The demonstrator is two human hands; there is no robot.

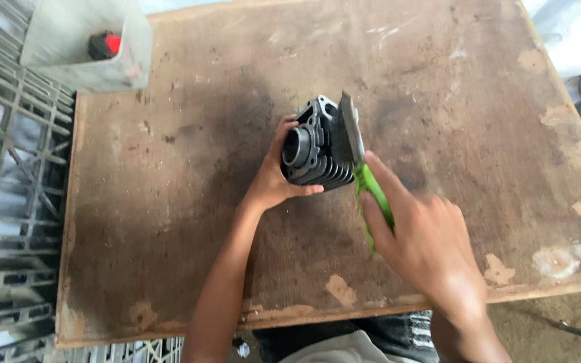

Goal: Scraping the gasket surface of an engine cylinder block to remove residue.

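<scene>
While the left hand (276, 176) clamps the dark finned metal engine cylinder (315, 150) on the worn brown wooden board (169, 202), the right hand (419, 236) grips a green-handled scraper (363, 169), its blade pressed against the cylinder's far face.

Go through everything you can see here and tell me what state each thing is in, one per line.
Finned engine cylinder: on its side on the board, bore facing left.
Left hand: gripping the cylinder.
Right hand: closed on the green-handled brush.
Green-handled brush: head pressed against the cylinder's fins.
Wooden board: worn, dark-stained.
Grey tub: open, red-capped item inside.
</scene>
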